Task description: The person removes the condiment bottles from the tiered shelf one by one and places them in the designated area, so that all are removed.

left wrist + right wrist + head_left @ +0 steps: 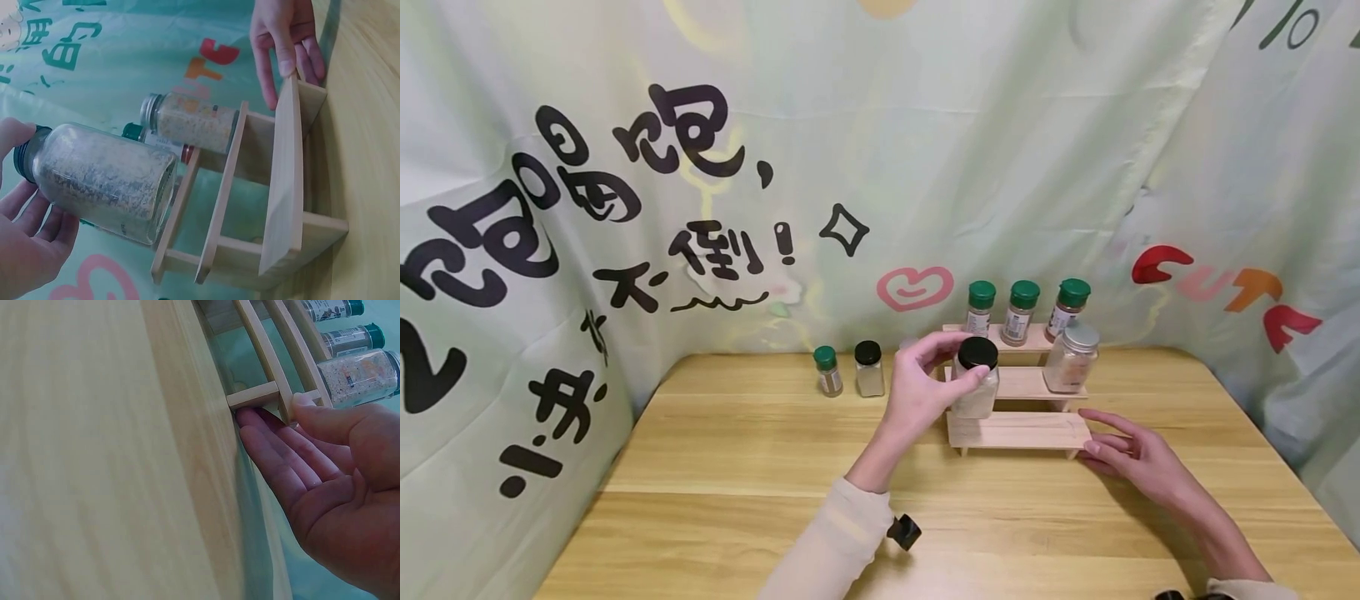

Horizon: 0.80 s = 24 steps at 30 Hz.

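Observation:
My left hand (917, 385) grips a square glass jar (975, 395) near its black lid, fingers and thumb on opposite sides. In the left wrist view, pale grainy contents show through the jar (103, 178), which is beside the tiers of a wooden spice rack (284, 187). In the head view it hangs upright in front of the middle tier. My right hand (1138, 462) holds the right end of the rack's lowest tier (1018, 431), thumb and fingers about its corner. A silver-lidded jar (1072, 358) stands at the right of the middle tier.
Several green-capped spice bottles (1020, 312) stand on the rack's top tier. On the wooden table (722, 467), a small green-capped bottle (828, 372) and a black-lidded jar (869, 369) stand left of the rack. A printed curtain (820, 125) hangs behind.

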Each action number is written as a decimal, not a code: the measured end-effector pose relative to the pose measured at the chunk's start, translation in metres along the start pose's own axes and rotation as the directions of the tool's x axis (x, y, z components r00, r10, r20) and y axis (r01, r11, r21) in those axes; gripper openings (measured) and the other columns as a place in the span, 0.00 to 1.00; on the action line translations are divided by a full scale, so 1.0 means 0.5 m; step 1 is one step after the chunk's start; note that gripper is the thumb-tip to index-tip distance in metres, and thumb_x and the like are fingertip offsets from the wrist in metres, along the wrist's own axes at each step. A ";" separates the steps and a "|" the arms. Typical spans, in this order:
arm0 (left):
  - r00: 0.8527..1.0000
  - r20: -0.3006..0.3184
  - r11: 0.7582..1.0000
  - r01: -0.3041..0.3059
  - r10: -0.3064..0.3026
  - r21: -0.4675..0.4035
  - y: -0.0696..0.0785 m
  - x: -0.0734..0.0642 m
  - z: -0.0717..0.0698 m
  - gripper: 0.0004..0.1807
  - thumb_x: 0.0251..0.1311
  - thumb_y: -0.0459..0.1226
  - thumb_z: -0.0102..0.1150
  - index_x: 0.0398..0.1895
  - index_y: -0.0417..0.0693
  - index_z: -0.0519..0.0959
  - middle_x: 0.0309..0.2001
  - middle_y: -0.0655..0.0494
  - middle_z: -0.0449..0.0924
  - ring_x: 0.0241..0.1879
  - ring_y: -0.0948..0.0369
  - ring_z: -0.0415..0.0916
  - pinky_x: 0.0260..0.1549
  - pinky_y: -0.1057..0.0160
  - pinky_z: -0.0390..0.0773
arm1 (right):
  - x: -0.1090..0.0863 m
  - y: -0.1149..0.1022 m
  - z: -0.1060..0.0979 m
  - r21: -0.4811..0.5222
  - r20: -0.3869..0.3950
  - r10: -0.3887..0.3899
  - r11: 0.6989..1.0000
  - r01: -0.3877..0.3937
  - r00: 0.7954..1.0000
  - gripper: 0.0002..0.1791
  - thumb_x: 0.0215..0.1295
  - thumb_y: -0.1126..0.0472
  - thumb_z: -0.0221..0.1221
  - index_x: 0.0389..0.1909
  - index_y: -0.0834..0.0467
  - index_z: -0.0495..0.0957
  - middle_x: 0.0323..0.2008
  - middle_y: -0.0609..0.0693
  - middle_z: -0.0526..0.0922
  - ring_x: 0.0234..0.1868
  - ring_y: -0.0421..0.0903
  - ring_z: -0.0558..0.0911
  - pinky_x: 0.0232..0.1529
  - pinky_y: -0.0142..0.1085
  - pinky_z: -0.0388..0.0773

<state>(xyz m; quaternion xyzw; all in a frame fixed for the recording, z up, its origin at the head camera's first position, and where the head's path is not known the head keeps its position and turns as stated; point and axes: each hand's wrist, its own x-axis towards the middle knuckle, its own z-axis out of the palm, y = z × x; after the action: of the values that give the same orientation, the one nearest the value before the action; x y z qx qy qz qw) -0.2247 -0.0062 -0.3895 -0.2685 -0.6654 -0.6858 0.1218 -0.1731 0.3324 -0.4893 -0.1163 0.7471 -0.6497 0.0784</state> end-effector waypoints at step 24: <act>0.997 -0.075 1.000 0.014 -0.012 0.024 0.000 -0.059 -0.105 0.21 0.52 0.27 0.76 0.51 0.40 0.84 0.50 0.47 0.86 0.49 0.51 0.83 0.55 0.53 0.82 | -0.001 0.000 -0.002 0.014 0.016 -0.022 1.000 0.022 1.000 0.27 0.76 0.72 0.54 0.74 0.66 0.64 0.48 0.51 0.88 0.47 0.45 0.88 0.48 0.37 0.86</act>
<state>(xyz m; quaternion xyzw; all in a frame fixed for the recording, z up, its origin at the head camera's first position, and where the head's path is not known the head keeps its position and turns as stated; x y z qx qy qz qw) -0.2111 -0.0633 -0.4039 -0.2367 -0.6704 -0.6880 0.1455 -0.1730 0.3337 -0.4891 -0.1295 0.7406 -0.6547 0.0782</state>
